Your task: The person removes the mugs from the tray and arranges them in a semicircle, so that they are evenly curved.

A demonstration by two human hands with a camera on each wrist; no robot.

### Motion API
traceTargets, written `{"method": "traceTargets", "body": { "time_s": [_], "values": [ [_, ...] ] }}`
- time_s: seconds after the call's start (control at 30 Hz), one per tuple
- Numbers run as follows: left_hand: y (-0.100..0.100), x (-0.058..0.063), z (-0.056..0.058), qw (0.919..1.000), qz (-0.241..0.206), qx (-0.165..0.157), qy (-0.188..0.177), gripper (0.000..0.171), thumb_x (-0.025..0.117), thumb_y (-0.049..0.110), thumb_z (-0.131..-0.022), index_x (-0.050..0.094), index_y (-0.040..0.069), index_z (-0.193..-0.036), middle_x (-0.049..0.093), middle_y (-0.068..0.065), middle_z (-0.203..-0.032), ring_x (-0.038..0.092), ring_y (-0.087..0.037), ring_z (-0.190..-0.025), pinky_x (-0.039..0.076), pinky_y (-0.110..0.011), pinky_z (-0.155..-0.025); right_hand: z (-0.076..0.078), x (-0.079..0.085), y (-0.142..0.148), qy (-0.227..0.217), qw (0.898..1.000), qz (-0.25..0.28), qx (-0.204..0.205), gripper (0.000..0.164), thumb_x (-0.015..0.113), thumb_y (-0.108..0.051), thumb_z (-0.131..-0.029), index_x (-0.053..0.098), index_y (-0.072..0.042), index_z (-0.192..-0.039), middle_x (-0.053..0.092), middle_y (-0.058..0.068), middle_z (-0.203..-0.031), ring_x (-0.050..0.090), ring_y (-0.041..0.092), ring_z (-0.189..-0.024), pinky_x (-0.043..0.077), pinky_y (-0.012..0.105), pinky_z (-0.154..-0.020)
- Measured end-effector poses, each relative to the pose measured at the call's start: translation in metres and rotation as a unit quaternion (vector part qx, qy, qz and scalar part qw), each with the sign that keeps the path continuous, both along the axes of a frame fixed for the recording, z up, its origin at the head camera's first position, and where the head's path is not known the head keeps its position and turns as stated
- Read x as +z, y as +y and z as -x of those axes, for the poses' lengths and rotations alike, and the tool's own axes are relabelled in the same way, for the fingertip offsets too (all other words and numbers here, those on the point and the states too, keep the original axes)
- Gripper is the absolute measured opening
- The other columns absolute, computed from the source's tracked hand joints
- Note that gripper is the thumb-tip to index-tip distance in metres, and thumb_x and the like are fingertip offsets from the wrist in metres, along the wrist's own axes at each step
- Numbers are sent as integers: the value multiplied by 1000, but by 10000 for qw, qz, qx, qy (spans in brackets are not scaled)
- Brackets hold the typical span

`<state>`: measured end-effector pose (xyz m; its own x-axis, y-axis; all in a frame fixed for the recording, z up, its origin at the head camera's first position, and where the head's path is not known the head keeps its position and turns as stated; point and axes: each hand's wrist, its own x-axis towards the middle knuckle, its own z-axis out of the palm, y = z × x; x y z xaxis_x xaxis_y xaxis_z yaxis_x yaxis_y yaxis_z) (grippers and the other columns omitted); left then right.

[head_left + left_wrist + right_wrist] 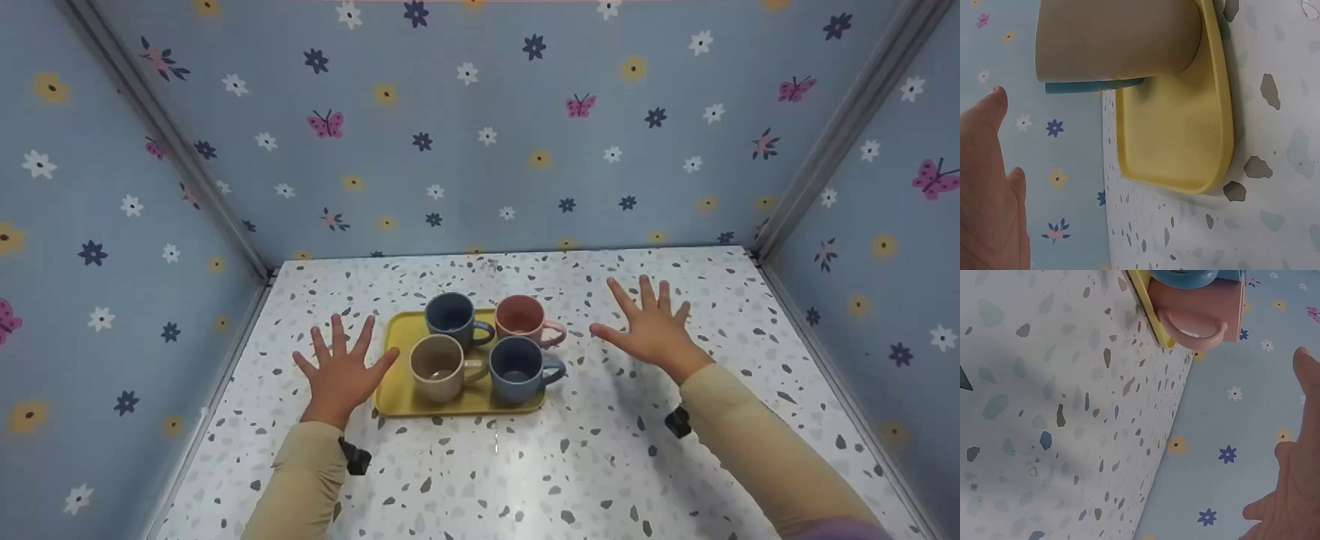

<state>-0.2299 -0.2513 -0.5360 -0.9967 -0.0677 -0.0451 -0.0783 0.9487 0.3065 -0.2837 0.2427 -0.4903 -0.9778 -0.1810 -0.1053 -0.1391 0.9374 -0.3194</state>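
Two blue mugs, a pink mug and a beige mug stand upright on a yellow tray [401, 401]. The dark blue mug [442, 319] and the pink mug [521, 315] are at the back; the beige mug [435, 375] and the lighter blue mug [516, 375] are in front. Handles point right. My left hand [339, 379] spreads its fingers beside the tray's left side, holding nothing. To the right of the tray, apart from the mugs, my right hand [651, 328] has its fingers spread and holds nothing. The left wrist view shows the beige mug [1117, 39] close by.
The tray rests on a white speckled table [465, 472]. Blue walls [480, 112] with flowers and butterflies enclose its back, left and right, with grey trim [832, 112] at the corners. A small black device [355, 457] is on the left wrist, another black device [678, 422] on the right.
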Motion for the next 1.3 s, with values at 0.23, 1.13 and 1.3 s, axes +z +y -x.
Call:
{"method": "traceTargets", "body": {
  "time_s": [0.23,1.13,1.3],
  "values": [
    [-3,-25,-2,9997,-114,61,-191,88,24,79,-95,6,28,-164,-16,-22,-166,-23,-54,-146,-22,-78,-103,8,-13,-5,172,9909,1333,111,94,53,-68,-95,6,-26,-165,6,23,-167,0,48,-152,8,73,-115],
    [11,-90,-6,9991,-173,-385,-18,88,46,61,-99,17,7,-162,6,-24,-167,4,-47,-153,-1,-73,-115,38,-104,-78,-219,8817,4705,-277,53,67,-29,-99,53,-4,-143,59,16,-140,56,32,-129,45,43,-109],
    [12,-88,-3,9985,-193,-502,-138,84,44,61,-101,19,10,-162,7,-23,-167,4,-47,-153,0,-73,-115,36,-107,-86,-404,8489,5256,-386,35,66,-19,-100,64,2,-128,68,16,-119,69,38,-107,56,44,-94]
  ]
}}
